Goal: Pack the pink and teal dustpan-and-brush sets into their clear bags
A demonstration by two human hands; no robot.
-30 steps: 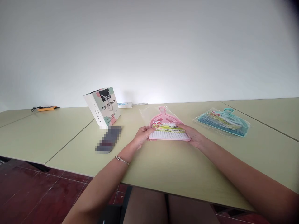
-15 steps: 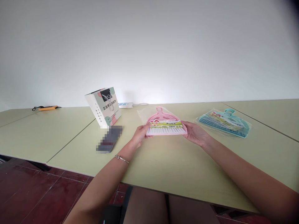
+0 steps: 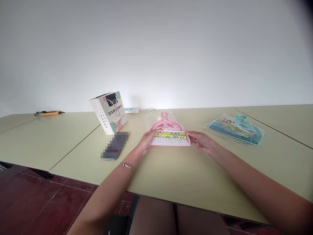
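A pink dustpan and brush set (image 3: 168,124), wrapped in clear plastic with a green and white printed label, is at the middle of the table with its handle pointing away from me. My left hand (image 3: 146,143) grips its left edge, thumb on top. At the right edge, my right hand (image 3: 199,140) pinches the set between thumb and fingers. Its white bristles face my side. A teal dustpan and brush set (image 3: 236,129), likewise in clear plastic, lies on the table to the right, apart from my hands.
On the pale green table (image 3: 176,176), a printed paper bag (image 3: 110,112) stands to the left, with a blurred dark phone (image 3: 116,145) before it. A white power strip (image 3: 132,110) lies by the wall. An orange object (image 3: 51,113) with a black cord is far left.
Both hands have shifted the pink set slightly left and toward me, and it now looks lower and flatter to the table. The teal set, bag and phone stay in place.
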